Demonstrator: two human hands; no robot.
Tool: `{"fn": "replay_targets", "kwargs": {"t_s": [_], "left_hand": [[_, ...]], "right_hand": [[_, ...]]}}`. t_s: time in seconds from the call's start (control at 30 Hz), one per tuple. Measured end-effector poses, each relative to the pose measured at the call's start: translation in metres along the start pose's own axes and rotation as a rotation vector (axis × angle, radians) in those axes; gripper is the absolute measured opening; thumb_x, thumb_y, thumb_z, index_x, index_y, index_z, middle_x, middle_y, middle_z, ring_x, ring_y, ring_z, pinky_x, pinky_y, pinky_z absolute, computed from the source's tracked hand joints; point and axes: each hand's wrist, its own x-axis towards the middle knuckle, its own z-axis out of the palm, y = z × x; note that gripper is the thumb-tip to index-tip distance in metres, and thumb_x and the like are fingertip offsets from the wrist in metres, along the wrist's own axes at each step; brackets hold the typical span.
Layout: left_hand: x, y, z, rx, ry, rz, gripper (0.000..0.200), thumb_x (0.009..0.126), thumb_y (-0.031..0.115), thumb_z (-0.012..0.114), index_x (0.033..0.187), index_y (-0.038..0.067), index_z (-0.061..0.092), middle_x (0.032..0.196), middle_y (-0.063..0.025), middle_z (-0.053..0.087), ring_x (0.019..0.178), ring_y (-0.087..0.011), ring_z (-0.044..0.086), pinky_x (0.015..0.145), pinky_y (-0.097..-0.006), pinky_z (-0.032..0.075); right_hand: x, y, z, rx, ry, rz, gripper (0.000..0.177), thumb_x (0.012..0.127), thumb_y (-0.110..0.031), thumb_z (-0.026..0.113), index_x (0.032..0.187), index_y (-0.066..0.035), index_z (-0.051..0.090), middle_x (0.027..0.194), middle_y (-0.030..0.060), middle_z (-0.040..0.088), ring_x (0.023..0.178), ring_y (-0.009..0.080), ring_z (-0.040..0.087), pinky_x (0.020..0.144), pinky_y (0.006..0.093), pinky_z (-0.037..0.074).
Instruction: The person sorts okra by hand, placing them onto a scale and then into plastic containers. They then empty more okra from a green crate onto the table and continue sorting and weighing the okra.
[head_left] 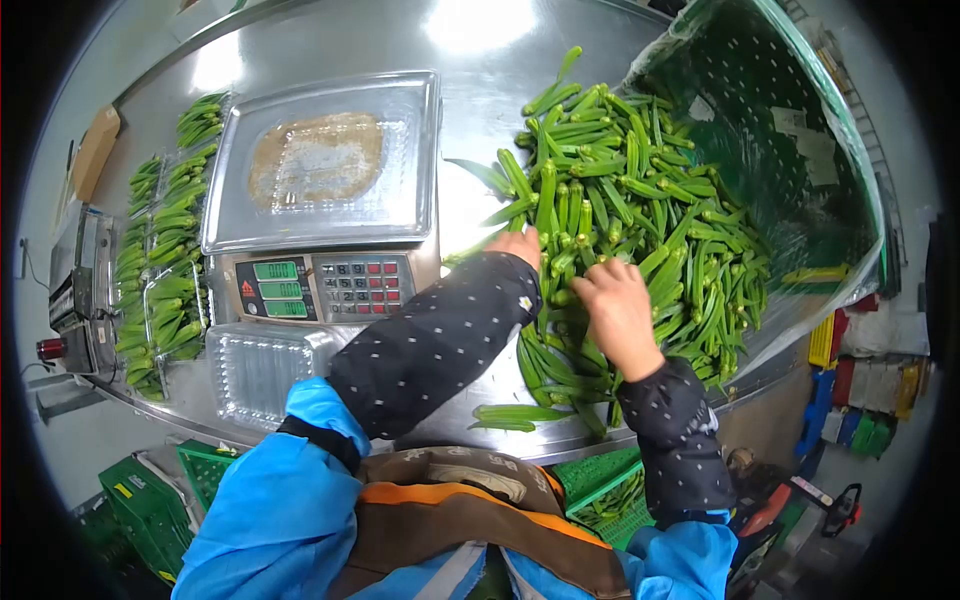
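Observation:
A large heap of green okra (690,215) covers the right part of the metal table. At its left edge my left hand (518,245) is closed on okra pods, which point up and away from me; the sleeve partly hides the fingers. My right hand (617,310) reaches into the near side of the heap, its fingers curled around okra, with the fingertips partly out of sight. Just left of my left forearm stands a weighing scale (425,250) with green displays. On its pan rests a clear plastic tray (225,190).
Nested clear plastic boxes (265,375) lie in front of the scale. Trays filled with okra (175,230) line the table's left side. A tipped green crate (740,60) with a plastic liner stands at the back right. Below the table edge are green crates (145,515).

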Motion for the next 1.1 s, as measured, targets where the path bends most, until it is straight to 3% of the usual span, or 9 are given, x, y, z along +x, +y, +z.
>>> {"fn": "replay_targets", "kwargs": {"t_s": [0.1,0.17,0.27,0.43,0.63,0.87,0.93,1.03,1.1], "left_hand": [[-0.008,-0.026,-0.003,-0.458,-0.073,-0.131,0.052,0.073,0.0,0.06,0.123,0.001,0.045,0.105,-0.024,0.058,0.104,-0.0369,0.056,0.087,-0.0413,0.045],[-0.043,-0.025,0.005,-0.568,0.379,-0.075,0.045,0.071,-0.002,0.056,0.116,0.002,0.051,0.097,-0.0216,0.058,0.092,-0.0344,0.059,0.078,-0.0388,0.049],[-0.048,-0.008,0.027,-0.74,0.172,-0.303,0.036,0.075,0.002,0.055,0.111,0.002,0.049,0.088,-0.0192,0.058,0.081,-0.0311,0.061,0.072,-0.0378,0.05],[-0.031,0.028,0.037,-0.488,0.029,-0.37,0.049,0.07,0.013,0.074,0.107,-0.002,0.046,0.095,-0.0245,0.062,0.091,-0.039,0.061,0.08,-0.0401,0.049],[-0.032,0.014,0.039,-0.468,0.077,-0.358,0.047,0.068,0.011,0.073,0.105,-0.001,0.046,0.087,-0.02,0.063,0.081,-0.0292,0.065,0.073,-0.0361,0.051],[-0.062,-0.009,0.003,-1.58,-0.191,-0.493,0.036,0.068,0.003,0.064,0.103,-0.001,0.056,0.078,-0.0088,0.062,0.066,-0.0139,0.06,0.06,-0.0274,0.049],[-0.057,0.005,-0.009,-0.896,-0.188,-0.321,0.039,0.067,0.003,0.066,0.104,0.0,0.056,0.08,-0.0104,0.062,0.07,-0.0174,0.063,0.062,-0.0305,0.051],[-0.059,0.029,0.0,-0.477,0.024,0.378,0.042,0.062,0.001,0.068,0.101,0.001,0.053,0.096,-0.0132,0.059,0.088,-0.0304,0.06,0.076,-0.037,0.05],[-0.05,0.039,0.002,-0.297,-0.184,0.626,0.039,0.062,0.0,0.067,0.099,0.002,0.053,0.097,-0.0122,0.056,0.095,-0.0327,0.054,0.081,-0.0384,0.047]], "right_hand": [[-0.025,0.003,-0.028,0.421,0.259,0.242,0.028,0.068,0.005,0.062,0.095,-0.004,0.057,0.092,0.0103,0.056,0.086,0.0274,0.054,0.077,0.0359,0.044],[-0.063,0.012,-0.012,1.114,0.443,0.725,0.02,0.073,0.003,0.062,0.09,-0.004,0.053,0.089,0.0056,0.055,0.08,0.0179,0.053,0.073,0.0304,0.043],[-0.093,0.016,0.032,1.161,0.531,1.035,0.016,0.077,-0.001,0.063,0.086,-0.005,0.05,0.085,0.0013,0.053,0.08,0.0115,0.05,0.071,0.0262,0.041],[-0.051,-0.005,0.038,0.359,0.374,0.907,0.035,0.075,-0.027,0.074,0.086,-0.004,0.051,0.071,0.0183,0.061,0.065,0.04,0.058,0.057,0.0428,0.044],[-0.017,-0.008,0.037,0.179,0.193,1.055,0.043,0.068,-0.029,0.077,0.095,-0.007,0.051,0.076,0.0191,0.064,0.074,0.04,0.061,0.061,0.0433,0.047],[-0.056,0.027,0.039,1.286,0.313,1.187,0.039,0.069,-0.007,0.071,0.103,-0.001,0.054,0.072,-0.0001,0.057,0.057,0.0103,0.052,0.052,0.0245,0.042],[-0.069,0.029,0.023,1.684,0.355,1.155,0.039,0.076,-0.002,0.063,0.113,-0.003,0.05,0.069,-0.0046,0.048,0.05,0.0051,0.038,0.044,0.0197,0.027],[-0.095,0.035,0.025,2.053,0.61,1.091,0.041,0.078,-0.007,0.057,0.118,-0.003,0.048,0.086,0.0034,0.051,0.072,0.0124,0.05,0.055,0.0262,0.037],[-0.107,0.038,0.03,2.122,0.684,1.062,0.044,0.078,-0.011,0.055,0.121,-0.003,0.046,0.094,0.0081,0.053,0.092,0.02,0.052,0.064,0.0325,0.043]]}}
